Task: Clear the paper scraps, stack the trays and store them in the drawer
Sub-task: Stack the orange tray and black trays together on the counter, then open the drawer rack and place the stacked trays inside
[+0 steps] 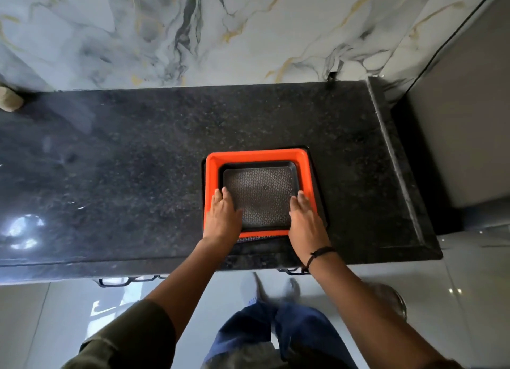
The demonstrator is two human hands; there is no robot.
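Note:
A stack of trays sits on the black granite counter (124,161), right of centre near the front edge. A small black tray (259,194) with a patterned bottom lies inside an orange tray (256,156), and a larger black tray (321,211) shows underneath it. My left hand (223,217) lies on the stack's left side, fingers over the orange rim. My right hand (305,219) rests on the right side in the same way. Whether the fingers curl under the edges is hidden. No paper scraps are visible.
A marble wall rises behind the counter. A beige object (9,99) sits at the far left back. A grey cabinet side (463,120) stands to the right. Black drawer handles (124,281) show under the counter's front edge, above a glossy white floor.

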